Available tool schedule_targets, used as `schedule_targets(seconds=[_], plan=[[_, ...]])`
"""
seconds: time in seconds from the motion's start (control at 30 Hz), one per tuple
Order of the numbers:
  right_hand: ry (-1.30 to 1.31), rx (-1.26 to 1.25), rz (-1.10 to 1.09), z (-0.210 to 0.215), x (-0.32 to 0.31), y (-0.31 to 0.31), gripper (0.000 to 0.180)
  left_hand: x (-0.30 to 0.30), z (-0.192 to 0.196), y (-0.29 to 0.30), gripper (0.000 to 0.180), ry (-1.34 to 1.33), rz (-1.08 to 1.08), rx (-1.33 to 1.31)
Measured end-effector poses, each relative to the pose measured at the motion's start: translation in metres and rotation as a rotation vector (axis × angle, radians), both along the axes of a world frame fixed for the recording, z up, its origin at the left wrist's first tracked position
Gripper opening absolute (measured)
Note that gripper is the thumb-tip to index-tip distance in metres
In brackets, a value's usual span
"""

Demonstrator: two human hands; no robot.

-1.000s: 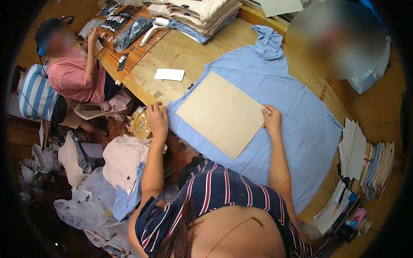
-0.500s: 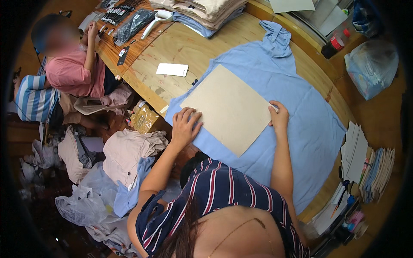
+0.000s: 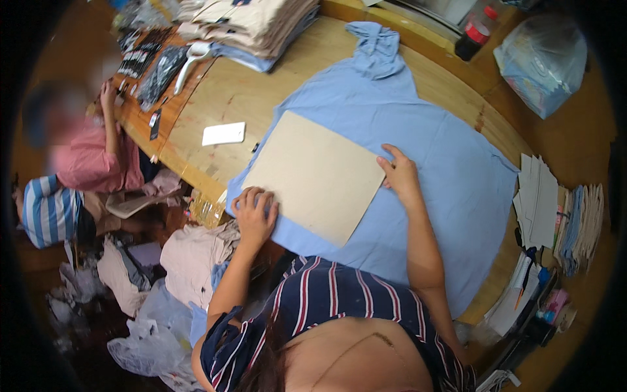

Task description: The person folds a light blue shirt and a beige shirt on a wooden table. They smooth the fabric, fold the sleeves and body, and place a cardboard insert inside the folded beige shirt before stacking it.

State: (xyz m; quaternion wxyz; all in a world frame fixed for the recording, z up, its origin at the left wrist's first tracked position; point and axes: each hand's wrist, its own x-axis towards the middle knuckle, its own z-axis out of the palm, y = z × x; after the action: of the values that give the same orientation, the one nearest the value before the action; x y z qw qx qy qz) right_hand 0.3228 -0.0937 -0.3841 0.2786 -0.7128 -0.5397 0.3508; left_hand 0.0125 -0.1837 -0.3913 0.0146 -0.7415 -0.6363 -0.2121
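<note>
A pale blue shirt lies spread over the wooden table, its collar end bunched toward the far side. On it rests a flat beige cardboard sheet, turned at an angle. My left hand bears on the sheet's near-left corner and the shirt beside it, fingers bent and somewhat apart; the fingertips are partly hidden. At the sheet's right corner is my right hand, thumb and forefinger parted, nothing visible between them.
Folded shirts are piled at the back left, near a white handheld device and a white phone. A cola bottle stands far right, beside a filled plastic bag. Someone in a pink top sits at left.
The view has shifted. My left fingers are more bent at the sheet's corner. My right thumb and forefinger have parted at the right corner, where they were closer together before.
</note>
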Motion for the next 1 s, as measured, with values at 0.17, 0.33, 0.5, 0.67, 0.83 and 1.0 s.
schedule_targets(seconds=[0.17, 0.33, 0.5, 0.67, 0.83, 1.0], plan=[[-0.54, 0.245, -0.329, 0.021, 0.168, 0.017, 0.026, 0.021, 0.007, 0.09, 0.015, -0.126, 0.018, 0.106], [-0.793, 0.072, -0.208, -0.007, 0.324, -0.004, 0.034, 0.094, -0.005, 0.271, 0.019, -0.177, -0.189, 0.214], [-1.129, -0.134, -0.033, 0.013, 0.345, -0.01, 0.036, 0.135, -0.014, 0.347, 0.038, 0.189, -0.194, -0.243], [-1.237, 0.078, -0.122, 0.057, 0.345, -0.057, 0.022, 0.116, 0.012, 0.349, 0.019, -0.722, -0.277, -0.482], [-0.702, 0.449, -0.458, 0.09, 0.322, -0.193, 0.023, 0.067, 0.09, 0.263, 0.01, -0.709, -0.6, -0.406], [-0.556, 0.4, -0.571, 0.046, 0.249, -0.281, 0.03, -0.009, 0.064, 0.155, 0.031, -0.214, -0.692, -0.45]])
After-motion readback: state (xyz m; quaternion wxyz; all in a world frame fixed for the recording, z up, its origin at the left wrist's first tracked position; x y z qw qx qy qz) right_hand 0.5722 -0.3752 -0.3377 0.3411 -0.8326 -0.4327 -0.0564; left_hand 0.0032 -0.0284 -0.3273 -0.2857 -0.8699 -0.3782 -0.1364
